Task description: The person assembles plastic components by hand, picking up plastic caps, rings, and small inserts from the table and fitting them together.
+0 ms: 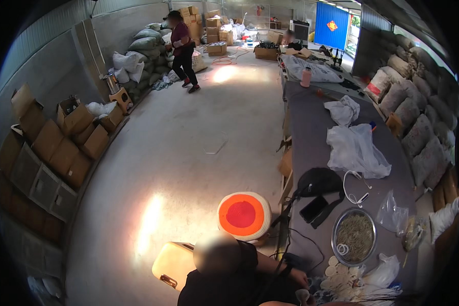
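We are seeing our left hand [276, 304] and right hand [336, 304] seemingly only as slivers of skin on the near side of the tray [333, 237], so we are not managing to tell how far open either is, or what it is holding. The white pieces [341, 280] are lying between the tray and our hands, nearest the right; whether we are touching them we cannot tell. A co-worker's hand [298, 278] is reaching in beside them, left of the tray's near end. Rings [342, 249] are resting inside the tray.
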Available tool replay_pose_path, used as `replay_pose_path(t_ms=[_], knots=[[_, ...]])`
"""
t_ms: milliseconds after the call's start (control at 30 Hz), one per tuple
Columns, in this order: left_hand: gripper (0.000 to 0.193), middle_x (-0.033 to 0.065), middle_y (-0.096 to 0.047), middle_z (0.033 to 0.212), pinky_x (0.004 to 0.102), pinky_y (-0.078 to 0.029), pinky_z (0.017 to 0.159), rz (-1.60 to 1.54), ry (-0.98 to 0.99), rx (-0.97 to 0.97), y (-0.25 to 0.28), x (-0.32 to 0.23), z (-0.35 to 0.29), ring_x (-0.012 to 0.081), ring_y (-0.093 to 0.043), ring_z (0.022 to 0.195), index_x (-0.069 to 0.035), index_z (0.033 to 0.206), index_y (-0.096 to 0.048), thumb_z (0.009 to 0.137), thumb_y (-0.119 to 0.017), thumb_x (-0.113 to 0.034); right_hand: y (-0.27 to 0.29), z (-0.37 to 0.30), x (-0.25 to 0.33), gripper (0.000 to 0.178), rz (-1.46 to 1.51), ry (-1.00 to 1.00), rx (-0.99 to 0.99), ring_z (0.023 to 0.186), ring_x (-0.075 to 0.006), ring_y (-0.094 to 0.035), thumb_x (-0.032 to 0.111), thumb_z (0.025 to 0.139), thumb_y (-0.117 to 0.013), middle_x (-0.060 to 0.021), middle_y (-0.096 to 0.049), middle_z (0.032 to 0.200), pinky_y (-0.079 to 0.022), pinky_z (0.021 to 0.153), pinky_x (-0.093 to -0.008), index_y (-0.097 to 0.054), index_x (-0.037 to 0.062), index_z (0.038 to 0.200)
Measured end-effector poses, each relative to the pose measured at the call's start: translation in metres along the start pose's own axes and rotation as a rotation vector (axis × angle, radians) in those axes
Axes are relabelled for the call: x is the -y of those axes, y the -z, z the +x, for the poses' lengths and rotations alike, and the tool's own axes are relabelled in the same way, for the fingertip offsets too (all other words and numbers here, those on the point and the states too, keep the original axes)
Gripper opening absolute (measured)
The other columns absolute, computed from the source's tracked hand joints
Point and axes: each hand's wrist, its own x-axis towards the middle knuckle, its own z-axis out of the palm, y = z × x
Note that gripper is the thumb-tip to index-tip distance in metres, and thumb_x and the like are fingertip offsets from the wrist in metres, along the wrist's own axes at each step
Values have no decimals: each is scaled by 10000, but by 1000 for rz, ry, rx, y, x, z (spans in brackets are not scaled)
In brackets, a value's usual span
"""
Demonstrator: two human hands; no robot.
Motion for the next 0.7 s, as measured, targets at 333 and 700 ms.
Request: replay_pose_path(t_ms=[333, 700], knots=[[329, -6, -575, 673, 232, -441, 550, 258, 53, -43, -21, 2, -2, 82, -525, 604, -12, 813, -607, 779, -583, -339, 5, -20, 15, 371, -298, -36, -53, 739, -166, -544, 342, 762, -598, -100, -603, 821, -432, 657, -290, -587, 16, 938], [361, -22, -505, 512, 234, -363, 451, 338, -262, -378, -39, 29, 13, 47, -454, 500, -29, 604, -606, 728, -642, -366, 7, -34, 14, 404, -124, 48, -149, 734, -149, -541, 371, 754, -608, -87, -605, 806, -429, 653, -276, -594, 3, 920]])
